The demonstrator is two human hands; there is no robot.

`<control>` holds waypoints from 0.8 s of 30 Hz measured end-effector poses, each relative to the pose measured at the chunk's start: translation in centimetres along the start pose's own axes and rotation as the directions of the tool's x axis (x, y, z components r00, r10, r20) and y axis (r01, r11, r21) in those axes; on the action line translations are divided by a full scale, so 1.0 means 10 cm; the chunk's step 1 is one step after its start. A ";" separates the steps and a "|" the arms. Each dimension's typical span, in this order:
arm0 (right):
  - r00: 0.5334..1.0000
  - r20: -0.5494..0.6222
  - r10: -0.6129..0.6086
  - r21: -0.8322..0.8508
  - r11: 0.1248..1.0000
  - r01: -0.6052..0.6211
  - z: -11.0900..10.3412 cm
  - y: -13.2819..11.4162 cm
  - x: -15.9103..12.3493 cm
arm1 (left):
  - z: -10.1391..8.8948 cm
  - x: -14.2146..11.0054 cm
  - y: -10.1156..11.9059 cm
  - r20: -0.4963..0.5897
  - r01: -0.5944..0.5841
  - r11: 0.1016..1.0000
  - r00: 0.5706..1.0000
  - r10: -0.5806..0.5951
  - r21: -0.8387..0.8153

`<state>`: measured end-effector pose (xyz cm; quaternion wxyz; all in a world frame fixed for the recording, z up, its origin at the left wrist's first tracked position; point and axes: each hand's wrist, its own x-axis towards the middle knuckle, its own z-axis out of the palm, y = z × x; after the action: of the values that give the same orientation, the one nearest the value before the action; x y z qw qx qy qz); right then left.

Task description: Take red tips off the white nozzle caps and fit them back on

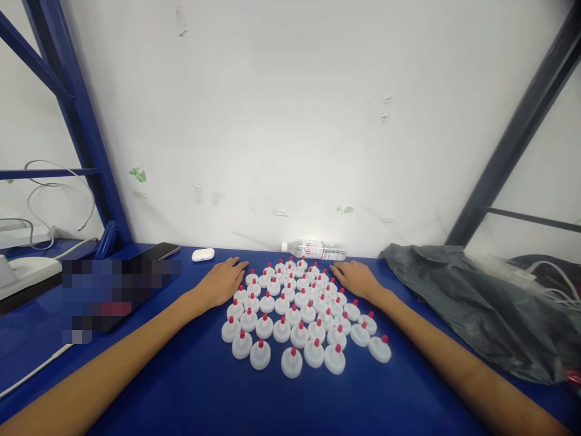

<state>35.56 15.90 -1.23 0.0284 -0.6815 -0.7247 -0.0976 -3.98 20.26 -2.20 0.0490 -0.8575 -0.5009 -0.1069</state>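
Observation:
Several round white plastic caps with red tips point(281, 329) stand in a loose cluster on the blue table point(218, 399). At the cluster's far left edge, my left hand point(223, 281) lies flat with its fingers stretched out, close beside the outer caps. Mirroring it on the far right side, my right hand point(354, 278) rests palm down, fingers reaching inward next to the caps. Neither hand holds anything. A few caps at the right and front sit a little apart, and one at the right point(380, 349) leans slightly.
Against the wall lies a clear plastic bottle point(314, 249) on its side. A white earbud case point(203, 255) is behind my left hand, and a phone point(158, 251) lies further left. Grey fabric point(472, 309) covers the right side. Blue metal posts point(86, 121) flank the table.

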 end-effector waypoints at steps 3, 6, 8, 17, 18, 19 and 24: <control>1.000 -0.002 -0.001 0.002 1.000 0.001 0.00 0.00 0.00 | 0.00 0.00 0.00 -0.001 0.001 1.000 1.000 -0.001 0.002; 1.000 -0.007 -0.003 0.002 1.000 0.003 0.00 0.00 0.00 | 0.00 0.00 0.01 -0.002 -0.001 1.000 1.000 0.001 0.002; 1.000 -0.008 -0.002 0.002 1.000 0.002 0.01 0.01 0.00 | 0.00 -0.01 0.01 -0.005 0.000 1.000 1.000 0.000 0.002; 1.000 -0.008 -0.004 0.006 1.000 0.004 0.01 0.01 0.00 | 0.00 0.00 0.01 0.003 0.000 1.000 1.000 -0.001 0.013; 1.000 -0.009 -0.004 0.006 1.000 0.004 0.01 0.01 0.00 | -0.01 0.00 0.01 0.003 0.000 1.000 1.000 0.000 0.012; 1.000 -0.010 -0.004 0.006 1.000 0.004 0.01 0.01 0.00 | -0.01 0.00 0.01 0.003 0.000 1.000 1.000 0.000 0.011; 1.000 -0.007 0.001 0.007 1.000 -0.001 0.01 0.00 0.00 | 0.00 0.00 0.00 0.003 0.013 1.000 1.000 -0.013 0.014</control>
<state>35.62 15.94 -1.36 0.0334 -0.6816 -0.7245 -0.0972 -3.92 20.27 -2.19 0.0536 -0.8539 -0.5075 -0.1021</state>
